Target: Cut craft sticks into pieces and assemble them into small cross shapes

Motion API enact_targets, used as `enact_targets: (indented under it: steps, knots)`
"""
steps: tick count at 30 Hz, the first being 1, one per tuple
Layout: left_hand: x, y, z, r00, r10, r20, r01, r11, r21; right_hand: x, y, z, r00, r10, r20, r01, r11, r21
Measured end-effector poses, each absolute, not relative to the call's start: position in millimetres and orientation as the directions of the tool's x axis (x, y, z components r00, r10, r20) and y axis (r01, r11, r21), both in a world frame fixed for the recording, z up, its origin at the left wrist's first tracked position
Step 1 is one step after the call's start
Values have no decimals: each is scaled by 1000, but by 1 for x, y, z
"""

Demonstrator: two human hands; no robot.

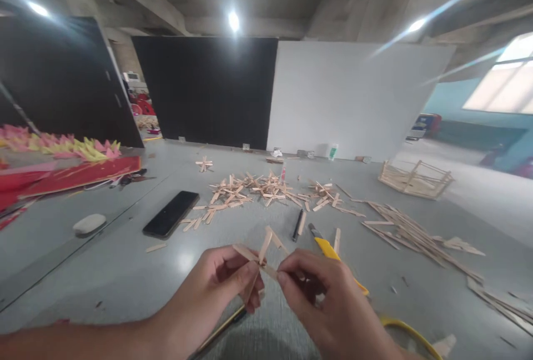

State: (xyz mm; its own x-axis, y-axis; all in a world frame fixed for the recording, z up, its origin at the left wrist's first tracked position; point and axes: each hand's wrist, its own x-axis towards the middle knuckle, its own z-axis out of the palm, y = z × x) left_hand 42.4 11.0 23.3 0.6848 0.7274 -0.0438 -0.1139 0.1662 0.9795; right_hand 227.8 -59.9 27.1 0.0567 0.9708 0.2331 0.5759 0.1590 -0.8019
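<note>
Between my hands is a small cross-shaped piece of flat wooden sticks [264,247], joined near the middle. My left hand [233,276] pinches it close to the joint, thumb on top. The fingertips of my right hand [320,285] are closed on the end of one of its sticks. Just beyond the hands lie a dark pen [297,225] and a yellow utility knife [327,246], the knife partly behind my right hand. A thin rod with a dark tip [225,326] lies below my left hand.
Farther back is a heap of crossed wooden sticks [266,185]. A black phone [171,214] and a white oval object [89,224] lie left. Right are long thin strips [410,232] and a wooden frame [416,179]. A yellow loop-shaped handle [410,329] is near my right forearm.
</note>
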Motion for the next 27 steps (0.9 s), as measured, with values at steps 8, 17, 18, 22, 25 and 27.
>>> enact_targets:
  steps: [8, 17, 18, 22, 25, 27]
  knots:
    - [32, 16, 15, 622, 783, -23, -300, 265, 916, 222, -30, 35, -150, 955, 255, 660, 289, -694]
    - [28, 26, 2, 748, 660, -64, -245, 365, 898, 227, -22, 32, -196, 980, 43, 655, 163, -737]
    - [26, 26, 3, 760, 647, -65, -233, 364, 902, 227, -22, 31, -202, 979, 17, 642, 145, -753]
    - [23, 27, 11, 717, 693, -79, -227, 340, 913, 227, -22, 31, -151, 988, 18, 625, 109, -773]
    - [24, 28, 13, 632, 769, -96, -232, 306, 923, 230, -24, 36, -53, 997, 59, 650, 79, -755]
    - [24, 29, 11, 599, 794, -100, -232, 292, 928, 237, -25, 42, -10, 999, 34, 647, 32, -762]
